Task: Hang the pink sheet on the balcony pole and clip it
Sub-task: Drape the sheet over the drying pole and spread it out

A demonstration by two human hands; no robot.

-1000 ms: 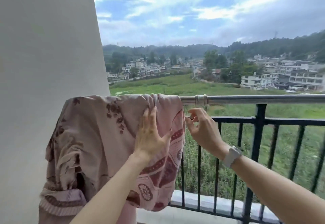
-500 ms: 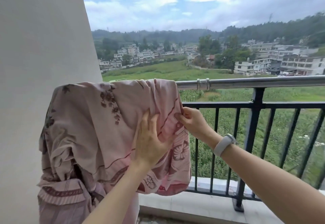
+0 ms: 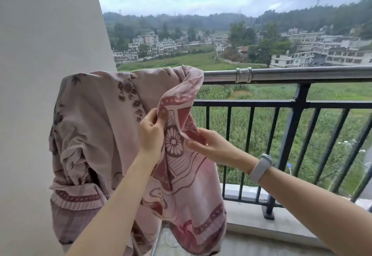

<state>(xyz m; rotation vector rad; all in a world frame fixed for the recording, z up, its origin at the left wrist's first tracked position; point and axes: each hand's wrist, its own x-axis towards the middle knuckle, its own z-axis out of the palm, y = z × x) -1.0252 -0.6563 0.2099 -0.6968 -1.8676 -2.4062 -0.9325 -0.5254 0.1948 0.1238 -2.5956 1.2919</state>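
The pink sheet [image 3: 96,127], printed with dark red flowers and borders, hangs bunched over the left end of the silver balcony pole [image 3: 291,74], next to the wall. My left hand [image 3: 152,133] pinches a fold of the sheet's patterned edge well below the pole. My right hand [image 3: 209,145], with a pale watch on its wrist, grips the same edge just to the right and a little lower. The edge is pulled toward me, away from the railing. No clip shows in view.
A white wall [image 3: 46,34] stands at the left. A black barred railing [image 3: 298,135] runs under the pole, with a metal clamp [image 3: 244,75] on the pole. Below is a stone ledge [image 3: 251,221]; fields and houses lie beyond.
My left hand went from lying flat on the sheet to pinching its edge. My right hand dropped lower and took hold of the edge. The edge has been drawn out toward me.
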